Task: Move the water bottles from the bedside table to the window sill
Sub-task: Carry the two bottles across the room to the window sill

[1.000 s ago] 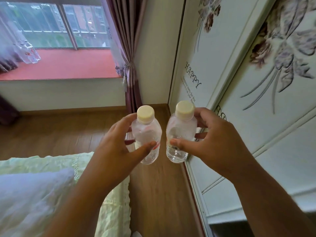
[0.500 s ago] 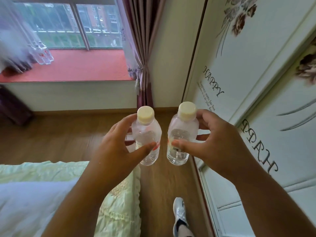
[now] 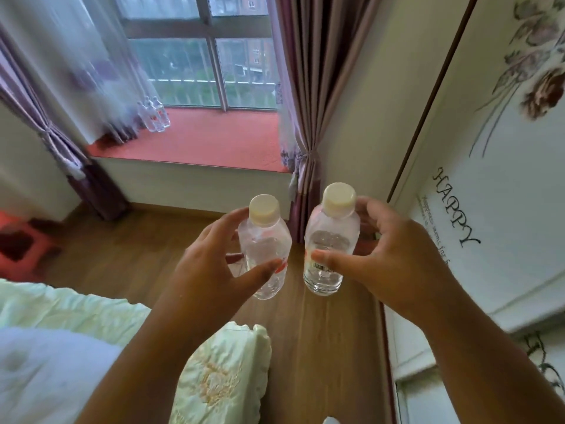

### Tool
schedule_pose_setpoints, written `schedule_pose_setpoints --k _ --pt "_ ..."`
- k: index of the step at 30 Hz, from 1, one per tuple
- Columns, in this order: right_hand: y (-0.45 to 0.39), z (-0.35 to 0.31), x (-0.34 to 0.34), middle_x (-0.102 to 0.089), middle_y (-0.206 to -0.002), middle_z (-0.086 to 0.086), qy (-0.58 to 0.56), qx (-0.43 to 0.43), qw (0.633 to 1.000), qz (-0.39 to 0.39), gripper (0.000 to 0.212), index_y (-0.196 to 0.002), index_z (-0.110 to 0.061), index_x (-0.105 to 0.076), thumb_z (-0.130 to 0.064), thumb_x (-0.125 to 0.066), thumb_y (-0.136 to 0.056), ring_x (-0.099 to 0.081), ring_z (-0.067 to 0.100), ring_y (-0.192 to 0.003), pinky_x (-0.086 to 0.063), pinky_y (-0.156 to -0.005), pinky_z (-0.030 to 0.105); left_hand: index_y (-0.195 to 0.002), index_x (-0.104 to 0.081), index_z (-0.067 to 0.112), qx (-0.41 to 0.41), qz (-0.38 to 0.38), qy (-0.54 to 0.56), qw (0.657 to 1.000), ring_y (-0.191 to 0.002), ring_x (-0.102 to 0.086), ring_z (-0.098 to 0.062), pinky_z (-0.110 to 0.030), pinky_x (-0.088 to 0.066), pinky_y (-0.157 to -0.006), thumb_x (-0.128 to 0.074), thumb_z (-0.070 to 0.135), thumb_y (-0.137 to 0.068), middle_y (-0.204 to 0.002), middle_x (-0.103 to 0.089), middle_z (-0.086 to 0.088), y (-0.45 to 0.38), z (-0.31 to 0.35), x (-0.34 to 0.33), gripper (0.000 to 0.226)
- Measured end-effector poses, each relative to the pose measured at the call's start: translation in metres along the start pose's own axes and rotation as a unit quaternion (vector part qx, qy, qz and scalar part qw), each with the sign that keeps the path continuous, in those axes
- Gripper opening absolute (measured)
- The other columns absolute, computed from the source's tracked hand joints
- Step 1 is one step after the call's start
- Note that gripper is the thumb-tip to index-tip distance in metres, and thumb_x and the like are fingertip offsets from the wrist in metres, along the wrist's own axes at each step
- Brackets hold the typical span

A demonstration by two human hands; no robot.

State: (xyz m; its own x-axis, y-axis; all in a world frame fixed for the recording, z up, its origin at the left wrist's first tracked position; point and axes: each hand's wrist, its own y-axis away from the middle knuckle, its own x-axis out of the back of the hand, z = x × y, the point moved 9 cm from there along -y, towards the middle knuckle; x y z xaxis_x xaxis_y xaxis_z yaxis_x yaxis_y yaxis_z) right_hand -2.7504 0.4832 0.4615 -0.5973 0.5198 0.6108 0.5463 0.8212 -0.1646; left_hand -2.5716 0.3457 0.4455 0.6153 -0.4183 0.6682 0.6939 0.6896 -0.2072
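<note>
The window sill [image 3: 195,142] had swung closer and toward centre since the earlier frame, the foot at the bottom edge had dropped out of view, and both bottles rode level in front of the chest. The left hand [image 3: 211,264] curled round the left bottle [image 3: 265,249], thumb across its front and fingers behind; the right hand [image 3: 391,255] pinched the right bottle [image 3: 330,240] the same way, thumb on the barcode label. Both bottles stood upright in the air at about 12 o'clock from the hands' midpoint, side by side but apart, with the sill well off at 11 o'clock. A cluster of bottles [image 3: 154,116] already stood on the sill at its far left, near the sheer curtain [image 3: 76,71]. The likely trouble: these were thumb-and-finger holds on smooth plastic, so a jolt mid-stride could let one slip. Setting down too near the cluster could topple it, and the bed corner [image 3: 232,356] sat close to the walking line.
</note>
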Motion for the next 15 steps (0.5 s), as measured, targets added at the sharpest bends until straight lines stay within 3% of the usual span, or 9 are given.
schedule_pose_setpoints --k 2,6,11,15 --pt "-0.023 0.007 0.009 -0.066 -0.120 -0.022 0.004 0.015 1.000 -0.008 0.082 -0.135 -0.036 -0.052 -0.056 -0.085 -0.063 -0.063 -0.006 -0.103 -0.052 -0.084 0.012 -0.138 -0.035 0.050 0.006 0.012 -0.003 1.000 -0.092 -0.054 0.016 0.001 -0.041 -0.066 -0.064 0.072 -0.061 -0.137 -0.052 0.020 -0.018 0.003 -0.008 0.085" --pt "-0.061 0.023 0.024 -0.061 -0.115 -0.027 0.012 0.027 0.999 -0.020 0.082 -0.134 -0.039 -0.051 -0.058 -0.085 -0.062 -0.053 -0.021 -0.096 -0.040 -0.070 -0.006 -0.140 -0.036 0.047 0.014 0.023 0.000 1.000 -0.091 -0.050 0.021 0.002 -0.042 -0.065 -0.063 0.073 -0.061 -0.136 -0.051 0.021 -0.048 0.006 -0.027 0.087" --pt "-0.098 0.046 0.035 -0.063 -0.120 -0.023 0.028 0.024 0.999 -0.030 0.084 -0.135 -0.036 -0.052 -0.062 -0.081 -0.061 -0.058 -0.009 -0.101 -0.040 -0.069 -0.003 -0.142 -0.037 0.046 0.019 0.019 0.010 1.000 -0.092 -0.051 0.021 0.002 -0.043 -0.064 -0.066 0.071 -0.063 -0.134 -0.048 0.025 -0.088 0.003 -0.046 0.088" --pt "-0.130 0.064 0.034 -0.065 -0.121 -0.021 0.026 0.010 0.999 -0.029 0.082 -0.135 -0.034 -0.053 -0.057 -0.084 -0.063 -0.057 -0.014 -0.100 -0.040 -0.071 -0.006 -0.144 -0.037 0.043 0.017 0.012 0.021 1.000 -0.094 -0.053 0.020 0.000 -0.046 -0.067 -0.069 0.067 -0.066 -0.133 -0.048 0.026 -0.125 -0.009 -0.059 0.088"
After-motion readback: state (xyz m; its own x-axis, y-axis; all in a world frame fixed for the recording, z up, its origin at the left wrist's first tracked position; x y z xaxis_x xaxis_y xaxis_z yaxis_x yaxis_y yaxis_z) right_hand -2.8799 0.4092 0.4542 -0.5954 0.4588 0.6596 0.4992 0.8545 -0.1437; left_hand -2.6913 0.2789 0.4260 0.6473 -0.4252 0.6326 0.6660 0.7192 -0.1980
